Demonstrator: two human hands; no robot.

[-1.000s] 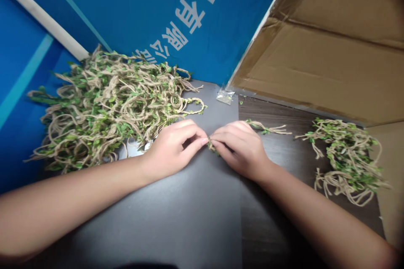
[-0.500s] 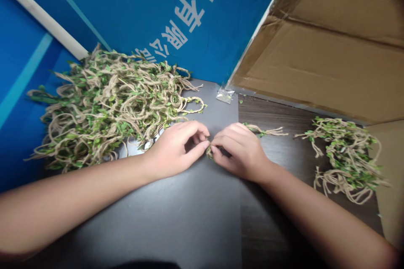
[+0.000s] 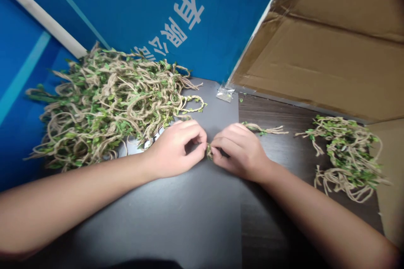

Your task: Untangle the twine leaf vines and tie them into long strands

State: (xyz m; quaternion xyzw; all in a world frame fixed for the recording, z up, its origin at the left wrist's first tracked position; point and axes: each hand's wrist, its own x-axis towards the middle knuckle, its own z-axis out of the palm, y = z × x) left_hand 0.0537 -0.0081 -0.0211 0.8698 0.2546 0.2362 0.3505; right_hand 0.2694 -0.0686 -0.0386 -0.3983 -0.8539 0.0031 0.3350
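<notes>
Fingertip to fingertip, my left hand (image 3: pixel 179 147) and my right hand (image 3: pixel 238 149) pinch a leafy twine garland (image 3: pixel 209 151) over the grey surface. Only a short green and tan piece shows between the fingers; my fingers hide the rest. Behind my right hand, leaves and loose twine ends (image 3: pixel 268 129) stick out to the right; whether they belong to the same garland I cannot tell. A large tangled pile of leafy twine garlands (image 3: pixel 116 101) lies just beyond my left hand and forearm.
A smaller heap of leafy twine garlands (image 3: pixel 350 155) lies on the dark wood-grain surface (image 3: pixel 284 201) to the right. A cardboard panel (image 3: pixel 331 67) stands behind it. A small clear plastic bag (image 3: pixel 225 94) lies near the blue printed wall (image 3: pixel 126 8).
My left thumb and fingers have closed together at the garland and shifted slightly left. My right hand stays nearly still, and the piles have not changed.
</notes>
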